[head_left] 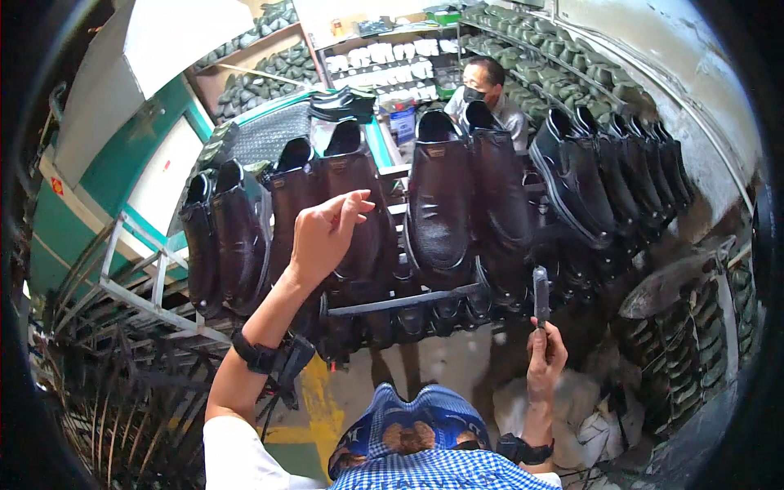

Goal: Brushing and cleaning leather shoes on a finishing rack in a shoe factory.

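Observation:
A row of black slip-on leather shoes (441, 204) stands toes-down on a rack in front of me. My left hand (327, 233) is raised in front of a black shoe (349, 167) left of the middle. Its fingers are loosely bent and apart, with nothing visible in them; I cannot tell whether it touches the leather. Lower on the right, my right hand (545, 355) grips a slim tool with a narrow dark head (541, 296), which looks like a small brush. The tool points upward, just below the shoes at the right of the middle pair.
A metal bar (408, 300) crosses the rack, with more shoes below it. Another person (482, 86) wearing a mask is behind the row. Shelves of green shoe lasts (555, 49) line the back. A grey metal frame (155, 269) stands at left; whitish bags (592, 408) lie at lower right.

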A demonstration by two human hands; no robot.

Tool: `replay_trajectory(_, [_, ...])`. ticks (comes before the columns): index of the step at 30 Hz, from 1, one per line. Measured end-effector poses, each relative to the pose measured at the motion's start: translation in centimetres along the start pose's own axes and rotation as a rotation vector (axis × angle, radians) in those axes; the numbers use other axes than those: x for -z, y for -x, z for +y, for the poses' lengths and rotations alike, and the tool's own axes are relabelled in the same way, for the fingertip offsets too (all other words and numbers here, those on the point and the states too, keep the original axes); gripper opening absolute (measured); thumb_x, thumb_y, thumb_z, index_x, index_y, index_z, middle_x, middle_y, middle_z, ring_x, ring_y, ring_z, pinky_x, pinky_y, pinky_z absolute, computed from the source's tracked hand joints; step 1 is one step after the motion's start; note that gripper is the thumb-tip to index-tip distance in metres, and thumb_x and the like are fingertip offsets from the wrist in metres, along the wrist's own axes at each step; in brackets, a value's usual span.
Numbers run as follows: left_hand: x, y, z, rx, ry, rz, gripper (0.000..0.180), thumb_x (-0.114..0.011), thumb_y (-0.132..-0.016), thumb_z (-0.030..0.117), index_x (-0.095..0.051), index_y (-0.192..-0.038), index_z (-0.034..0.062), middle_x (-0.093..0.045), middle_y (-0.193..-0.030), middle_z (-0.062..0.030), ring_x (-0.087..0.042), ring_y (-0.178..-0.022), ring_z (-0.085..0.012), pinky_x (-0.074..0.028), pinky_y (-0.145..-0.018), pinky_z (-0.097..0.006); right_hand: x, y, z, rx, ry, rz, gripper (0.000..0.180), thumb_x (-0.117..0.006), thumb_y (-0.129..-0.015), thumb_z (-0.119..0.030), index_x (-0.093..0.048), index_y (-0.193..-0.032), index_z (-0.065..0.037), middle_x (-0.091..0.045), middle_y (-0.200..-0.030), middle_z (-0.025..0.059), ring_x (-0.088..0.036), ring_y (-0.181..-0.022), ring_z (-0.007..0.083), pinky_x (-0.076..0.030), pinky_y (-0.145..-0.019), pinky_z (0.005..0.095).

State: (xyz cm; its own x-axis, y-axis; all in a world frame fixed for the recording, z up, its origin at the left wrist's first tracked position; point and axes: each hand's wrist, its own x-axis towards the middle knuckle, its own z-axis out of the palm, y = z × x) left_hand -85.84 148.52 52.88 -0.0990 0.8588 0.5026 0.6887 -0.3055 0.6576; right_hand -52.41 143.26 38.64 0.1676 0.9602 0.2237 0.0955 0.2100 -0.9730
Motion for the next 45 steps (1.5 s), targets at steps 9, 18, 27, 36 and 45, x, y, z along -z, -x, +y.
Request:
replay_trajectory(9, [-4.8, -2.4, 1.5, 0.039, 0.063, -0.081, 0.029, -0.046, -0.090, 0.021, -0.059, -0.104, -0.0003, -0.066, -0.085, -0.0078, -0.062, -0.070, -0.0105, -0.048, -0.061, -0.021, 1.6, 1.9, 0.2, -0.119, -0.112, 0.034, 0.021, -0.057, -0.085, -0.017, -0.056, -0.099, -0.002, -0.048, -0.072, -0.0055, -0.039, -0.064, 0.0032, -0.031, -0.056, 0.0172])
replay_trajectory(18, [-8.3, -5.0, 1.6, -0.094, -0.130, -0.006, 0.026, -0.054, -0.083, 0.016, -0.057, -0.108, 0.0102, -0.064, -0.092, -0.0066, -0.061, -0.069, -0.0136, -0.049, -0.062, -0.026, 1.9, 1.9, 0.2, -0.025, -0.142, 0.025, 0.021, -0.048, -0.089, -0.011, -0.054, -0.103, 0.003, -0.042, -0.064, -0.0059, -0.034, -0.053, 0.0006, -0.025, -0.046, 0.0153])
replay_trajectory(27, [-9.1, -5.0, 0.5, -0.100, -0.214, 0.070, 0.014, -0.055, -0.076, 0.007, -0.056, -0.090, 0.0056, -0.056, -0.090, -0.0078, -0.058, -0.064, -0.0170, -0.046, -0.062, -0.028, 2.6, 2.3, 0.7, -0.110, -0.210, 0.030, 0.018, -0.053, -0.086, -0.011, -0.054, -0.100, 0.000, -0.045, -0.071, -0.0062, -0.038, -0.063, 0.0020, -0.031, -0.055, 0.0161])
replay_trajectory(36, [-11.3, -5.1, 2.8, -0.327, -0.600, -0.103, 0.025, -0.060, -0.073, 0.019, -0.052, -0.092, 0.0056, -0.049, -0.094, -0.0122, -0.053, -0.087, -0.0305, -0.046, -0.073, -0.039, 1.7, 2.2, 1.2, -0.126, -0.188, -0.005, 0.018, -0.054, -0.086, -0.012, -0.054, -0.100, -0.001, -0.045, -0.071, -0.0061, -0.038, -0.064, 0.0018, -0.030, -0.055, 0.0160])
replay_trajectory(45, [-12.7, -6.6, 3.2, -0.221, -0.577, -0.266, 0.019, -0.055, -0.069, 0.016, -0.054, -0.079, -0.0012, -0.050, -0.091, -0.0174, -0.057, -0.077, -0.0304, -0.047, -0.069, -0.040, 0.8, 2.7, 1.4, -0.130, -0.104, -0.013, 0.018, -0.056, -0.084, -0.011, -0.056, -0.100, -0.002, -0.047, -0.071, -0.0052, -0.039, -0.063, 0.0037, -0.032, -0.054, 0.0188])
